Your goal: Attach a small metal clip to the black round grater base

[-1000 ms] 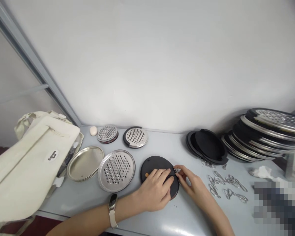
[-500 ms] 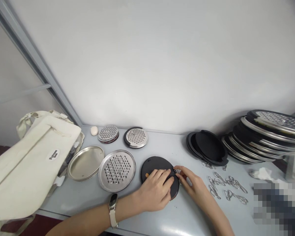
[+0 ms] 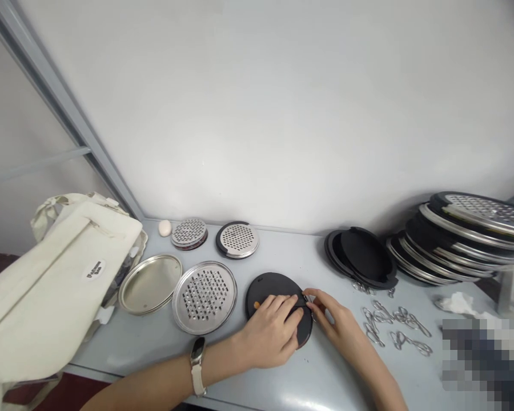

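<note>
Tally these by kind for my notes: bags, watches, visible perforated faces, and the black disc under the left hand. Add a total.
Bag: 1
Watch: 1
Perforated faces: 4
Black disc under the left hand: 1
Total: 7

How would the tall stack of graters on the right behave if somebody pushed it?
The stack would probably slide or topple, because its upper graters jut out past the lower ones. The pieces may slip on each other, since their metal rims look smooth and shiny.
</note>
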A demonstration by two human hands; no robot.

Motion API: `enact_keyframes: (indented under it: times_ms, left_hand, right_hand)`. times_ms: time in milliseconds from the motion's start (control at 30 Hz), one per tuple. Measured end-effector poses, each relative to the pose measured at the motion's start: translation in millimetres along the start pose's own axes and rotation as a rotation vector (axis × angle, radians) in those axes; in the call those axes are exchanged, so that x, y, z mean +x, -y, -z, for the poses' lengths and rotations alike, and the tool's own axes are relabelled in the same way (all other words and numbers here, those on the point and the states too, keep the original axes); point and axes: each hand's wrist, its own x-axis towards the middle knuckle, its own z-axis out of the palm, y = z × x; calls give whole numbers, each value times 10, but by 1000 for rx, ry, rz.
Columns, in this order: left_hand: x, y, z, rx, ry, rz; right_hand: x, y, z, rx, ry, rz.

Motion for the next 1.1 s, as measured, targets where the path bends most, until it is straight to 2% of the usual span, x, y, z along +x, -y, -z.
enact_keyframes:
  times_ms: [367, 633, 767, 1100]
  left_hand:
    - [8, -6, 15, 6, -5, 11]
    - [8, -2, 16, 2, -15, 0]
    - [2, 1, 8, 3, -14, 1]
    - [6, -2, 6, -7, -25, 6]
  right_hand:
    - [-5, -39, -45, 18, -3, -11]
    - [-4, -126, -59, -31, -151, 13]
    - [-12, -126, -54, -31, -155, -3]
    - [-30, -96, -19, -89, -179, 62]
